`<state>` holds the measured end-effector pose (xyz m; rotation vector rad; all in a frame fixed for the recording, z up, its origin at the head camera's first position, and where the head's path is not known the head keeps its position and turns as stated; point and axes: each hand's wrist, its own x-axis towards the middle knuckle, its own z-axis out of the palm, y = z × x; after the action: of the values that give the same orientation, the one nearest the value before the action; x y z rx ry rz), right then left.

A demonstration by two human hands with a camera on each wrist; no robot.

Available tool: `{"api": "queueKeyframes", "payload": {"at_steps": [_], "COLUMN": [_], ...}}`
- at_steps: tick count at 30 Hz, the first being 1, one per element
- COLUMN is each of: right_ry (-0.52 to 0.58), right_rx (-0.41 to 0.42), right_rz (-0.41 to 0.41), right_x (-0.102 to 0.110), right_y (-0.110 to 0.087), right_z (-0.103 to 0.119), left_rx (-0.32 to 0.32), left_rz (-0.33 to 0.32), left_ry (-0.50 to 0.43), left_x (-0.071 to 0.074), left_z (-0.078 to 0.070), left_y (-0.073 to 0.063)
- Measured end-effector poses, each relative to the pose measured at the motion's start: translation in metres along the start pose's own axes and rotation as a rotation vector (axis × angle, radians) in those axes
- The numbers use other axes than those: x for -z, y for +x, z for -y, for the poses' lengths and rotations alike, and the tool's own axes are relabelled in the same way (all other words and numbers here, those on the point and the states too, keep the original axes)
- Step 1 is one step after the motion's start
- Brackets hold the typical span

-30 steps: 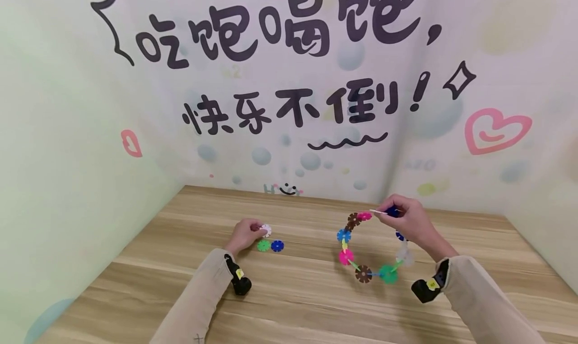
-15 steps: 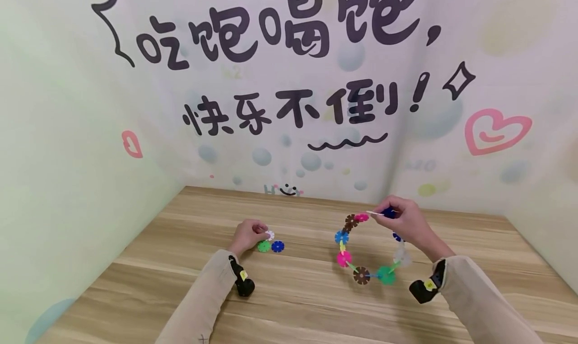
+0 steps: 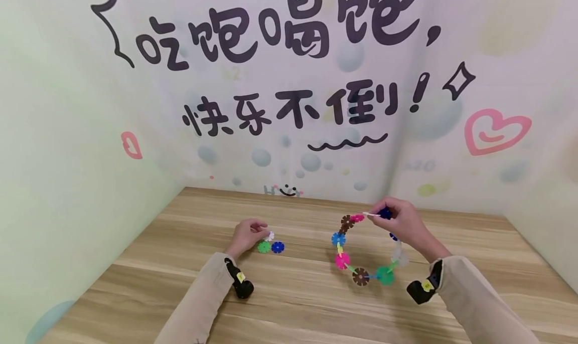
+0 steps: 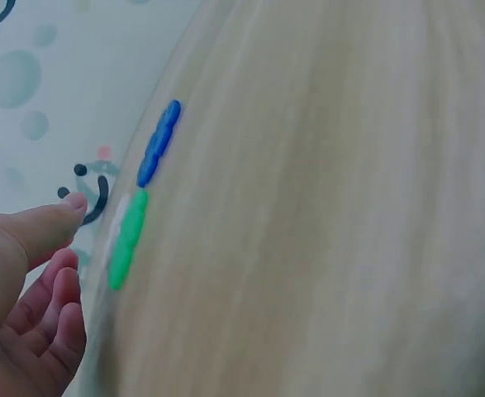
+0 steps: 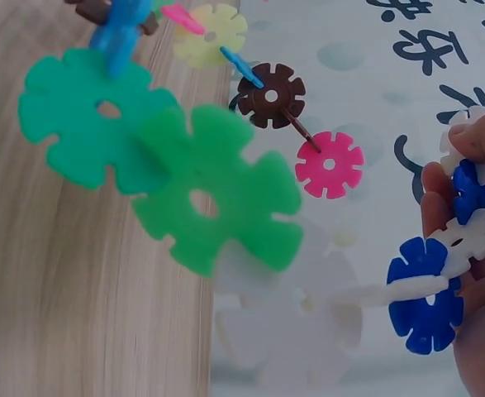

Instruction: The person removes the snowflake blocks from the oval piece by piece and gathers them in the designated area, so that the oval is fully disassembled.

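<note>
My right hand (image 3: 399, 221) pinches a white notched disc (image 5: 469, 149) at one end of a chain of notched plastic discs (image 3: 360, 277). Blue and white discs hang beside its fingers in the right wrist view. The chain curves round almost into a ring, and its other end, a pink disc (image 5: 329, 164), stands apart from the held white one. At left, my left hand (image 3: 248, 235) is low over the table, fingertips by a loose white disc (image 3: 270, 236). A green disc (image 4: 129, 240) and a blue disc (image 4: 159, 145) lie flat beside it; nothing shows between thumb and fingers.
A wood-grain table (image 3: 307, 304) spreads under both hands. Behind it hangs a pale printed cloth (image 3: 289, 148) with large dark lettering, and more cloth closes off the sides.
My right hand has drifted slightly left with the chain. The loose white disc has shifted a little right and nearer the green and blue ones, my left hand beside it.
</note>
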<state>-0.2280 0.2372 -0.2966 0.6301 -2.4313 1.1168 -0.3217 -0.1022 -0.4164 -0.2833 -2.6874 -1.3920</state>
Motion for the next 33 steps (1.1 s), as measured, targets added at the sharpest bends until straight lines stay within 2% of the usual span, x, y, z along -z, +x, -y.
{"api": "queueKeyframes", "payload": {"at_steps": [4, 7, 11, 16, 19, 26, 30, 33], "right_ry": [0.018, 0.040, 0.062, 0.105, 0.121, 0.104, 0.129, 0.153], "right_rx": [0.000, 0.011, 0.016, 0.026, 0.039, 0.090, 0.150, 0.163], "right_rz": [0.011, 0.016, 0.027, 0.057, 0.065, 0.072, 0.083, 0.105], "right_x": [-0.001, -0.004, -0.010, -0.016, -0.020, -0.028, -0.032, -0.036], "right_y": [0.001, 0.002, 0.004, 0.008, 0.009, 0.011, 0.012, 0.013], "right_z": [0.003, -0.001, -0.015, -0.024, -0.022, -0.002, 0.011, 0.007], "left_rx": [-0.051, -0.103, -0.193, -0.294, -0.337, -0.412, -0.472, -0.499], "left_rz": [0.006, 0.018, 0.049, 0.118, 0.159, 0.203, 0.218, 0.213], "left_ry": [-0.057, -0.136, -0.196, -0.264, -0.319, -0.419, -0.428, -0.417], "left_x": [-0.001, -0.003, -0.008, -0.006, -0.008, -0.024, -0.030, -0.032], "left_z": [-0.011, -0.026, -0.053, -0.101, -0.123, -0.149, -0.158, -0.162], "left_y": [0.001, 0.000, -0.006, -0.028, -0.038, -0.044, -0.045, -0.045]}}
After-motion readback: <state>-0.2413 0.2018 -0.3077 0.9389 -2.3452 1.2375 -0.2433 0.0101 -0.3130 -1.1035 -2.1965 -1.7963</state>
